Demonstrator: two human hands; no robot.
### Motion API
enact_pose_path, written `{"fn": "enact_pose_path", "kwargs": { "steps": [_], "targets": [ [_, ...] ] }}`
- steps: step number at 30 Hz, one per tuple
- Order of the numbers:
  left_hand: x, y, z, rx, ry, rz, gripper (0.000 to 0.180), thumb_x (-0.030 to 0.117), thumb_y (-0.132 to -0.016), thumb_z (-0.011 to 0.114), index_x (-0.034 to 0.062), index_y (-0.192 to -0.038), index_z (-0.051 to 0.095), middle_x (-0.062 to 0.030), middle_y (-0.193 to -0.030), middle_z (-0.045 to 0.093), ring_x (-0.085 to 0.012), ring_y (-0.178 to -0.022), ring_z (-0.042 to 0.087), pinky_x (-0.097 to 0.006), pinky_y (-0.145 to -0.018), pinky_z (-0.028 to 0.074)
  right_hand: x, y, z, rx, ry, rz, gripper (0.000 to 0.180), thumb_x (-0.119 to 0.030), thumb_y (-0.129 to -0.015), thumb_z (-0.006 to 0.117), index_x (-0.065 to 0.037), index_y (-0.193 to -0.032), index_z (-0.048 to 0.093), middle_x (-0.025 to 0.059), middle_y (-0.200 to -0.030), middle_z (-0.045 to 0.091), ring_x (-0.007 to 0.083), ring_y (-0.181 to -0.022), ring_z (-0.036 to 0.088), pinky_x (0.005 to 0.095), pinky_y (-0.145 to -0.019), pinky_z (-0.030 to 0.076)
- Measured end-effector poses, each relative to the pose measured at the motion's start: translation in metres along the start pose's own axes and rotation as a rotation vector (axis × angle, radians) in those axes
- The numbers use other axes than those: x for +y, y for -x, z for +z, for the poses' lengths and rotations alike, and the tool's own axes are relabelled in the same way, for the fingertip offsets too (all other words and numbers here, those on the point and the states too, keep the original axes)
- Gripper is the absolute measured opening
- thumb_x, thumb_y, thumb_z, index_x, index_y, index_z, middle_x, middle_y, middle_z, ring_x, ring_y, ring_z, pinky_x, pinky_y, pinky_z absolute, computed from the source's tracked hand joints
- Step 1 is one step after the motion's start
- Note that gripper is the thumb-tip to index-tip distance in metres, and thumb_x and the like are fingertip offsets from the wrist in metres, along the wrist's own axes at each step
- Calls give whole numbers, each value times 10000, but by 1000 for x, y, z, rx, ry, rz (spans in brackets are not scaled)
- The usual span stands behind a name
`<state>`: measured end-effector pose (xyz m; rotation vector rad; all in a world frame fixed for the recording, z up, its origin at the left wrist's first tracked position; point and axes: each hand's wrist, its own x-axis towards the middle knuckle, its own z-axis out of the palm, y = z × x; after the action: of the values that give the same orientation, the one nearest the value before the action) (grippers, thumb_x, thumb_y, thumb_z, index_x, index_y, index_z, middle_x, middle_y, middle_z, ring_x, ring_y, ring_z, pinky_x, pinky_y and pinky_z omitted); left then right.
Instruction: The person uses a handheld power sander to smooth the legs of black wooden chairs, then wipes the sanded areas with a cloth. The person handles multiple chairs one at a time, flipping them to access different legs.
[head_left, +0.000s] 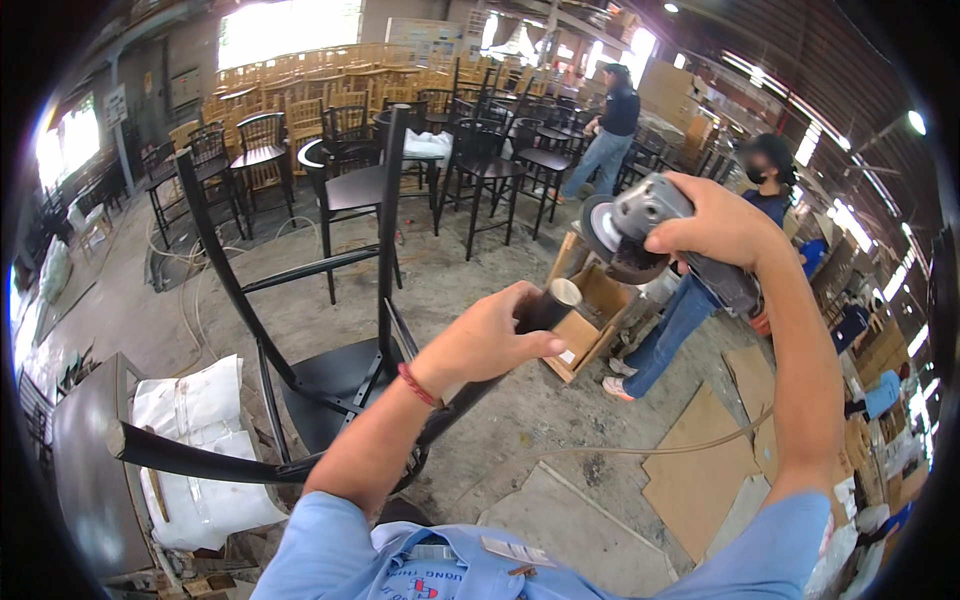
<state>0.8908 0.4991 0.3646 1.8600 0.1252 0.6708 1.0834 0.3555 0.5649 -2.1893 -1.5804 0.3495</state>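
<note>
**Chair leg up, grinder beside it**

Around you is a big workshop with a rough grey concrete floor [560,400], flat cardboard sheets [700,460] and rows of stacked chairs [330,90] at the back.

Your left hand [485,340] is clenched around the chair leg [545,305], a smooth black bar whose bare, pale round end points up and to the right, toward the grinder. The leg's long line runs down and left from that end into the upturned black chair [330,380], which lies tipped in front of you, its other slim legs jutting up and away.

Your right hand [715,225] grips the grinder [640,230], a grey metal-bodied tool with a dark round disc facing left. Disc and leg end are near each other but apart. A thin cord [640,445] trails from it over the floor.

To your left sit white sacks [200,430] against a dark panel. Ahead, a person in jeans [680,320] stands beside an open cardboard box [590,320]; open floor lies between the chair and that box.
</note>
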Motion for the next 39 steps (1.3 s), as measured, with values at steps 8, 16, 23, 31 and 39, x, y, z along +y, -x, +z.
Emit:
{"fn": "enact_pose_path", "kwargs": {
  "steps": [8, 16, 23, 31, 39],
  "targets": [
    [-89, -79, -179, 611, -289, -113, 699, 384, -822, 765, -109, -1257, 527, -266, -1182, 633, -302, -1112, 631, -381, -925, 504, -3, -78, 14, 49, -356, -80, 585, -199, -734, 761, 3, -1231, 527, 53, -831, 611, 135, -629, 621, 315, -604, 530],
    [-118, -211, -272, 756, -376, -38, 578, 351, -763, 761, -57, -1143, 611, -258, -1067, 682, -387, -1038, 652, -426, -899, 499, -94, -262, 21, -104, -198, -222, 465, -234, -782, 758, -32, -1156, 568, 66, -832, 607, 130, -647, 596, 297, -582, 532],
    [-124, -232, -252, 849, -319, -140, 314, 242, -814, 656, 13, -1027, 641, -232, -967, 696, -404, -970, 655, -454, -832, 508, -113, -368, 33, -234, -132, -70, 536, -271, -772, 769, -33, -1202, 555, 88, -808, 613, 147, -610, 607, 305, -545, 543],
    [-127, -226, -262, 869, -356, -120, 321, 247, -818, 678, 19, -1036, 622, -226, -969, 694, -410, -960, 653, -447, -820, 510, -130, -406, 45, -287, 9, -33, 552, -310, -745, 788, -29, -1174, 582, 103, -801, 632, 180, -593, 628, 330, -547, 559],
    [-122, -226, -258, 886, -325, -137, 279, 221, -826, 644, 5, -997, 603, -237, -935, 684, -422, -947, 649, -454, -814, 503, -111, -409, 30, -258, -88, -59, 540, -316, -743, 784, -44, -1166, 586, 101, -795, 626, 183, -608, 631, 335, -548, 551]
  ]
}}
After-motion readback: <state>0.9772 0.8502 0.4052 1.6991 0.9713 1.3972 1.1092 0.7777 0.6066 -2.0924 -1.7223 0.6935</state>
